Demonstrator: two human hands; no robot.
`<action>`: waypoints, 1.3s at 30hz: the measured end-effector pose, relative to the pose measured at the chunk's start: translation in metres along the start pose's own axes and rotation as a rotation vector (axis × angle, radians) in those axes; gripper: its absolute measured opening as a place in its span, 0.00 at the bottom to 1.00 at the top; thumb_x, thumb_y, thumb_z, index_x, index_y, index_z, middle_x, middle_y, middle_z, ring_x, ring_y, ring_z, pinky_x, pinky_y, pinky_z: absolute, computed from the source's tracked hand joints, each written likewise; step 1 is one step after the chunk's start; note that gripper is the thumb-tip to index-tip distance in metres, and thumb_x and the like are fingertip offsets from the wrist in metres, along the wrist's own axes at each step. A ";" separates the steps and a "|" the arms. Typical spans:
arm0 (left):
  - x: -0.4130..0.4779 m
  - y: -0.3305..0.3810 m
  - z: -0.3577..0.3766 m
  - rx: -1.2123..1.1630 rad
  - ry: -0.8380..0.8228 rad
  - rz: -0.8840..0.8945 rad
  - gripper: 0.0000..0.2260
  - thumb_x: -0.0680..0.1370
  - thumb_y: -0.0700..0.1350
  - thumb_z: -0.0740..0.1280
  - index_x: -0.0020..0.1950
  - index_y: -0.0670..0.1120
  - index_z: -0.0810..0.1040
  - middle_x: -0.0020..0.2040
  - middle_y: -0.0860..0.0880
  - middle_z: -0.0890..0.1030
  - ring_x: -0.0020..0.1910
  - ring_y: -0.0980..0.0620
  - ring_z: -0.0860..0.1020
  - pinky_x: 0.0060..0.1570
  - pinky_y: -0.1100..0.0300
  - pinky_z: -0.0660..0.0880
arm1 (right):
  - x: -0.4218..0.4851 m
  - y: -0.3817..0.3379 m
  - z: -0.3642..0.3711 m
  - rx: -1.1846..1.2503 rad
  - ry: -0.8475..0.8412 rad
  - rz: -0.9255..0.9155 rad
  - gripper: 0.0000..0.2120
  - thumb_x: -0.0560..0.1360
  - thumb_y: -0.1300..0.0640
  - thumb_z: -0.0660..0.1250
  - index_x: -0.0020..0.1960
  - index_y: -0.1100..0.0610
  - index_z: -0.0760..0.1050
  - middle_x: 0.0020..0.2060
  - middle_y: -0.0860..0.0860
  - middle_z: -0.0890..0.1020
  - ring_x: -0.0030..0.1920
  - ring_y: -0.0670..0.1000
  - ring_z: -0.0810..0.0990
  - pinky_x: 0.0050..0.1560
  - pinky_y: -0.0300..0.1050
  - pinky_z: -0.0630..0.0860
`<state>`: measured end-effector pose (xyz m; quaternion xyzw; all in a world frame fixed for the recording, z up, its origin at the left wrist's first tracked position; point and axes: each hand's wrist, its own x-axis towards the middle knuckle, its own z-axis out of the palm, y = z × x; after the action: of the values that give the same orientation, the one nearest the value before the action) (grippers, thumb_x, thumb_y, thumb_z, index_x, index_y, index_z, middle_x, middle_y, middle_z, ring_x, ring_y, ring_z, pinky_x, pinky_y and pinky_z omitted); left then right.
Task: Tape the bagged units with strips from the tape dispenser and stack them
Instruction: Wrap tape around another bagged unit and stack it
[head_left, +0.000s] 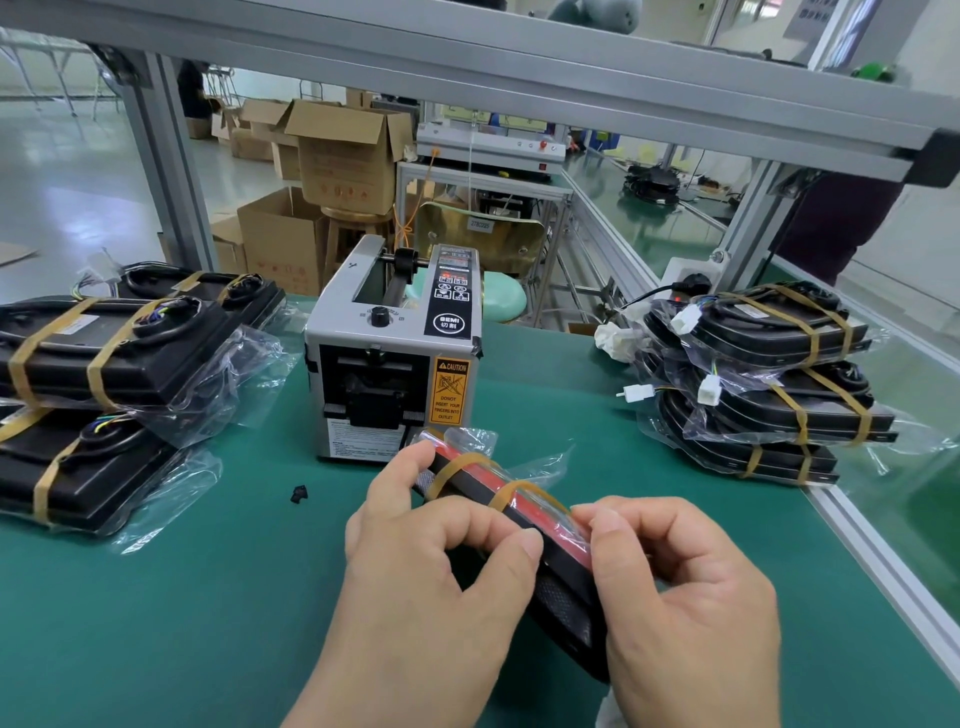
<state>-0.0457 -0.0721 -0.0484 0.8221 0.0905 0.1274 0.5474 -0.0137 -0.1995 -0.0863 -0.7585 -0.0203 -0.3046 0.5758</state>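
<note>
Left: taped bagged units (104, 353) stacked on green mat (208, 597). Centre: tape dispenser (395, 353); just in front, left hand (431, 561) and right hand (675, 587), fingers curled, gripping bagged unit (524, 501) on edge, tape strips (457, 465) across it. Right: second taped stack (769, 379).

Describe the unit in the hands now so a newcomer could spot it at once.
Start at the grey tape dispenser in the middle of the green mat. In front of it, the left hand and right hand hold a bagged unit on edge. Unlike the units lying flat in the left stack and right stack, it shows a red strip along its upper side.
</note>
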 end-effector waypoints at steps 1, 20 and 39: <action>0.000 -0.001 0.000 0.006 0.000 0.002 0.05 0.65 0.56 0.69 0.37 0.67 0.79 0.69 0.69 0.59 0.70 0.64 0.58 0.58 0.66 0.55 | 0.000 0.000 0.000 -0.003 0.000 0.000 0.10 0.67 0.45 0.66 0.43 0.48 0.81 0.38 0.45 0.84 0.37 0.51 0.82 0.43 0.55 0.79; 0.007 -0.009 0.004 -0.024 0.030 0.003 0.11 0.57 0.61 0.69 0.36 0.60 0.79 0.63 0.73 0.61 0.66 0.64 0.63 0.53 0.75 0.57 | 0.000 0.000 0.001 -0.017 0.010 0.008 0.11 0.66 0.44 0.65 0.44 0.47 0.80 0.38 0.44 0.84 0.36 0.50 0.82 0.38 0.50 0.80; 0.032 -0.003 0.007 0.121 0.070 0.348 0.21 0.66 0.64 0.64 0.58 0.66 0.69 0.66 0.59 0.64 0.67 0.61 0.63 0.63 0.74 0.58 | 0.021 -0.007 -0.016 0.163 -0.045 0.271 0.03 0.66 0.57 0.69 0.35 0.53 0.82 0.30 0.51 0.83 0.29 0.46 0.78 0.30 0.36 0.74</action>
<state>-0.0133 -0.0683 -0.0505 0.8519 -0.0267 0.2431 0.4631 -0.0056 -0.2179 -0.0680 -0.7116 0.0446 -0.2046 0.6706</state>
